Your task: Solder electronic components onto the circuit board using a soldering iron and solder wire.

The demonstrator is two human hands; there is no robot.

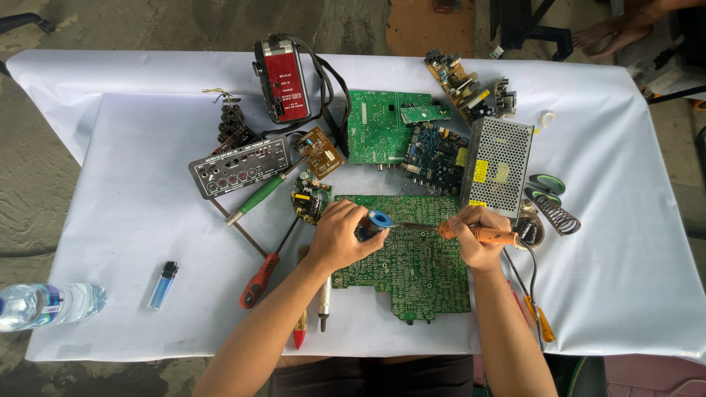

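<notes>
the left hand (340,237) is curled around a small blue solder spool (379,219), pinching it between thumb and fingers just above the top edge of the big green board (412,272). the right hand (474,237) is closed in a fist-like grip on the orange iron (485,235), its tip pointing left toward the spool — the two nearly meet over the board's upper part. the board lies flat near the table's front edge, about the middle.

on the white table (110,220), left of the board lie a red screwdriver (257,281) and a green screwdriver (257,197); a blue lighter (163,284) sits further left, and a water bottle (48,304) lies at the front left corner. toward the back edge stand a red radio (282,79), a second green board (379,125) and a metal power supply (498,162) — the last just beside the right hand. a coil stand (559,215) rests near the right edge.
</notes>
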